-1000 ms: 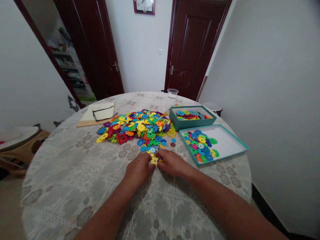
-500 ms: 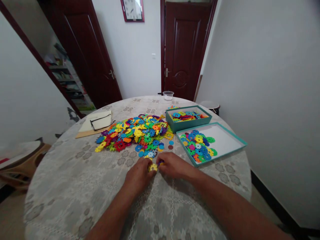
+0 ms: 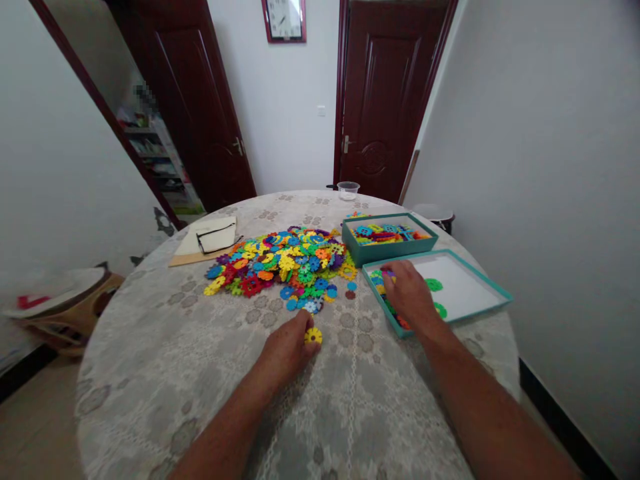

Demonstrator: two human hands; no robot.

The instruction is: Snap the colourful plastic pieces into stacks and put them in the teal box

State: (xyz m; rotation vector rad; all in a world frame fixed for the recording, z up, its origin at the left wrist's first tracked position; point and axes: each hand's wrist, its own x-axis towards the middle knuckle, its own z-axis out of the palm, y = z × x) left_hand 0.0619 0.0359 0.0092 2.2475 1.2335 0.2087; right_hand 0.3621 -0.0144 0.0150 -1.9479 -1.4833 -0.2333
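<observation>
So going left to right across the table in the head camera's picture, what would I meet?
Cream notebook with black glasses → big pile of colourful plastic flower discs → left hand holding a yellow flower disc → right hand in the shallow teal tray.

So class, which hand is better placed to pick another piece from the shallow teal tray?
Right. The right hand already rests over the pieces in the shallow teal tray, while the left hand holds a yellow flower piece.

clock (image 3: pixel 283 19) cropped, right hand (image 3: pixel 409 291) hiding pieces
</observation>
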